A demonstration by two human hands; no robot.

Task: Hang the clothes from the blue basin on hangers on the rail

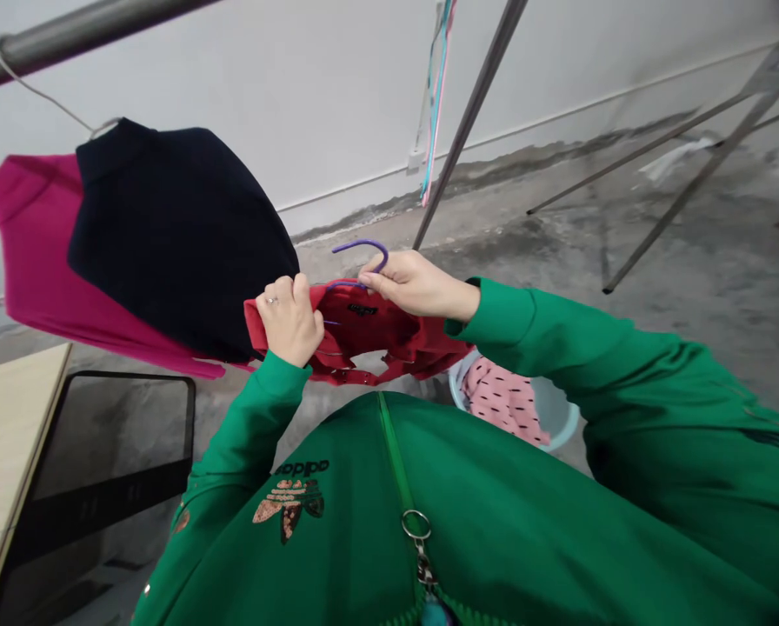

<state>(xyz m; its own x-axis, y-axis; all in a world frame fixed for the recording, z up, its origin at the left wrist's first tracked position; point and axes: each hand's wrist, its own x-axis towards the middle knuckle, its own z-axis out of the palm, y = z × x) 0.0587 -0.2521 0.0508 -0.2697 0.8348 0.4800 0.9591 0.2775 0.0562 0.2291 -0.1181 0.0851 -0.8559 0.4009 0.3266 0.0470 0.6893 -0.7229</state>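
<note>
I hold a red garment (pixel 389 335) up in front of my chest, collar toward me. My left hand (pixel 289 320) grips its left shoulder edge. My right hand (pixel 416 283) pinches the collar together with a purple hanger (pixel 363 257), whose hook sticks up above my fingers. The hanger's lower part is hidden inside the garment. Both my sleeves are green.
A black top (pixel 174 235) and a pink top (pixel 30 243) hang from a metal rail (pixel 69 35) at upper left. A pale blue basin (pixel 552 417) with a spotted pink cloth (pixel 503 400) sits on the concrete floor. Rack legs (pixel 468 122) cross behind. A wooden table edge (pixel 4 435) is at left.
</note>
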